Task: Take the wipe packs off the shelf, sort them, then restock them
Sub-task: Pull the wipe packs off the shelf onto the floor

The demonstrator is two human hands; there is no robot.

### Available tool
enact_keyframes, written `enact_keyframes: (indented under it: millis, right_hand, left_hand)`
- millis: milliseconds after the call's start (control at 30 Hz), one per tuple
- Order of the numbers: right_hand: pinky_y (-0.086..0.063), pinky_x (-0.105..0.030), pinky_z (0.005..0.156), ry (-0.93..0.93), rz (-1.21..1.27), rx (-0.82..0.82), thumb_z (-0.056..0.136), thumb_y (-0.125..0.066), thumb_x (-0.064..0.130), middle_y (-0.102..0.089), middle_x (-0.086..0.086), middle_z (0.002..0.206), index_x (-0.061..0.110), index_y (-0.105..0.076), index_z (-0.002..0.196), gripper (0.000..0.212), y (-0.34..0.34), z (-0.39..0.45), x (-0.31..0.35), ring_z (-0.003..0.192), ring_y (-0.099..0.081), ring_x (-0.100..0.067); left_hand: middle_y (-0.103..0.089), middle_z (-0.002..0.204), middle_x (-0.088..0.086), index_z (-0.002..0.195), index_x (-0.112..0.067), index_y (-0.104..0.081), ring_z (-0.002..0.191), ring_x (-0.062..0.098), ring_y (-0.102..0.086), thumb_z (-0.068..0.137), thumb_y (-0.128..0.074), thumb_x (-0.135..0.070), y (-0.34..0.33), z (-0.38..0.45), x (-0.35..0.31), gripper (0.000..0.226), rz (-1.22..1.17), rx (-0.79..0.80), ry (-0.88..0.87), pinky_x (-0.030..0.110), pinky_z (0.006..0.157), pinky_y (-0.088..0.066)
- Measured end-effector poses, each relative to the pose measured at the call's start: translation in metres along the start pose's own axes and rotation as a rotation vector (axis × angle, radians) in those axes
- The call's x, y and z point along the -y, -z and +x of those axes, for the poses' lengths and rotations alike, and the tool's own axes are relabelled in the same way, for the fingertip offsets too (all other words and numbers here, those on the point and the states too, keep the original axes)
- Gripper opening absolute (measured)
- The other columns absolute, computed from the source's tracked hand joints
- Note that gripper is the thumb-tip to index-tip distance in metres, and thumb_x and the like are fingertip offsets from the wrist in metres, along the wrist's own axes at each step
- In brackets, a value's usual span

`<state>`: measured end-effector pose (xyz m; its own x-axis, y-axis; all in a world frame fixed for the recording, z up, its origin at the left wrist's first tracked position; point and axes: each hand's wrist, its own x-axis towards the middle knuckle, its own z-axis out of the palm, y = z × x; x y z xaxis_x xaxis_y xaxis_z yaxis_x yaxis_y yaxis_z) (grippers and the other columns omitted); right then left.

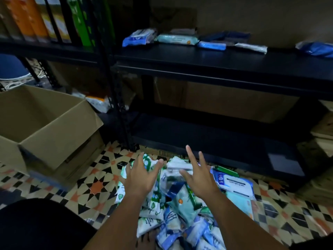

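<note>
Hovering over wipe pack pile [180,204] on floor: left hand [142,179] and right hand [200,179] both spread, grasping nothing; packs directly below, left hand nearer green-white packs [153,199].

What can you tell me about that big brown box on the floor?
The cardboard box is plain brown and stands upright on the patterned tile floor, left of the black shelf. Its top is open, flaps folded outward, and what shows of its inside looks bare. Neither hand touches it; the pile of wipe packs lies apart, to its right.
</note>
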<state>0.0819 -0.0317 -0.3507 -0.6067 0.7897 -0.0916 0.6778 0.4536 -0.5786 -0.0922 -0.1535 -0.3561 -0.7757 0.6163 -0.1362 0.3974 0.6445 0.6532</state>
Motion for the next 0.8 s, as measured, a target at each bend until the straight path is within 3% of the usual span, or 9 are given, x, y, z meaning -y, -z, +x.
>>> enact_keyframes:
  millis: [67,133,267,367,433,533,667,800]
  right_hand:
    - [-0.03,-0.071,0.109,-0.037,-0.058,0.033,0.102,-0.044,0.057,0.019,0.008,0.167,0.072,0.024,0.136,0.078,-0.001,0.006,-0.004,0.15,-0.009,-0.049]
    - [-0.028,-0.072,0.109,-0.062,-0.091,0.041,0.103,-0.043,0.054,0.018,0.008,0.167,0.071,0.026,0.136,0.078,-0.001,0.009,-0.008,0.152,-0.003,-0.047]
    - [-0.021,-0.074,0.111,-0.043,-0.163,0.022,0.104,-0.039,0.054,0.012,0.007,0.168,0.066,0.024,0.142,0.074,0.006,0.017,-0.009,0.153,0.002,-0.043]
    - [-0.013,-0.07,0.116,0.028,-0.225,-0.043,0.105,-0.039,0.051,0.001,0.003,0.169,0.057,0.014,0.151,0.071,0.024,0.032,0.001,0.153,0.0,-0.039]
    - [-0.022,-0.063,0.115,0.093,-0.283,-0.153,0.104,-0.045,0.047,-0.02,-0.003,0.164,0.048,-0.002,0.157,0.069,0.042,0.046,0.014,0.149,-0.016,-0.037]
    - [-0.042,-0.048,0.092,0.227,-0.414,-0.406,0.099,-0.055,0.041,-0.05,-0.005,0.132,0.032,-0.035,0.153,0.059,0.078,0.069,0.038,0.118,-0.044,-0.031]
    - [-0.045,-0.044,0.078,0.41,-0.442,-0.743,0.093,-0.063,0.033,-0.052,-0.007,0.102,0.019,-0.06,0.125,0.036,0.139,0.102,0.076,0.095,-0.048,-0.03]
    - [-0.042,-0.042,0.078,0.442,-0.467,-0.935,0.093,-0.062,0.035,-0.054,-0.009,0.102,0.017,-0.062,0.119,0.031,0.206,0.136,0.108,0.095,-0.048,-0.03]
  left_hand:
    - [-0.028,0.164,-0.008,0.155,-0.042,-0.026,0.154,0.029,-0.01,0.086,-0.026,-0.087,0.001,0.007,-0.002,0.082,0.064,0.046,0.016,0.061,0.118,-0.018]
    - [-0.031,0.162,-0.009,0.152,-0.04,-0.037,0.154,0.026,-0.008,0.094,-0.025,-0.076,0.001,0.015,-0.001,0.069,0.069,0.066,0.014,0.061,0.119,-0.014]
    - [-0.055,0.143,0.001,0.137,-0.036,-0.054,0.143,0.029,-0.035,0.098,-0.034,-0.063,0.002,0.034,-0.001,0.051,0.011,0.073,-0.018,0.061,0.115,-0.026]
    - [-0.06,0.137,0.002,0.135,-0.033,-0.055,0.132,0.027,-0.049,0.095,-0.037,-0.061,0.012,0.052,-0.016,0.053,-0.024,0.087,-0.083,0.055,0.109,-0.037]
    - [-0.065,0.13,-0.004,0.135,-0.032,-0.055,0.127,0.024,-0.054,0.093,-0.038,-0.061,0.023,0.064,-0.039,0.053,0.038,0.026,-0.17,0.053,0.109,-0.036]
    - [-0.069,0.112,-0.011,0.129,-0.032,-0.059,0.113,0.021,-0.06,0.098,-0.051,-0.045,0.046,0.08,-0.087,0.034,0.098,-0.131,-0.334,0.044,0.098,-0.042]
    - [-0.064,0.081,-0.009,0.104,-0.024,-0.067,0.083,0.019,-0.06,0.098,-0.056,-0.032,0.082,0.098,-0.16,0.014,-0.006,-0.372,-0.669,0.037,0.073,-0.05]
    - [-0.06,0.075,-0.009,0.097,-0.022,-0.066,0.076,0.016,-0.055,0.097,-0.056,-0.029,0.114,0.115,-0.24,0.011,-0.01,-0.568,-0.945,0.037,0.071,-0.048]
